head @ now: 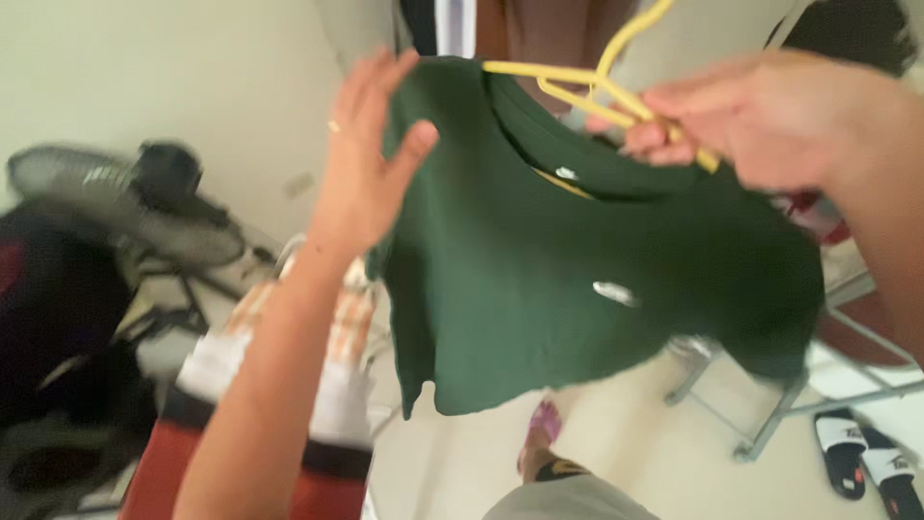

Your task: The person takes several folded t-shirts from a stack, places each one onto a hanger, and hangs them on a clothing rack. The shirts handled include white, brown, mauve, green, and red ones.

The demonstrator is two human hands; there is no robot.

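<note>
small white neck label inside green shirt collar, oval white chest patch

A dark green T-shirt hangs on a yellow hanger, beside an orange-and-white checked cloth, black-and-white sandals and a cream wall.

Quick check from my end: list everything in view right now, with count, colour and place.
shirt: one, dark green, centre, hanging on the hanger
hanger: one, yellow, top centre, in the shirt's neck
fan: one, dark, blurred, left by the wall
folded cloth: one pile, white, orange and red, lower left
metal frame: one, grey, lower right
sandals: two, black and white, bottom right floor
left hand: open, at the shirt's shoulder edge
right hand: gripping the hanger
</note>
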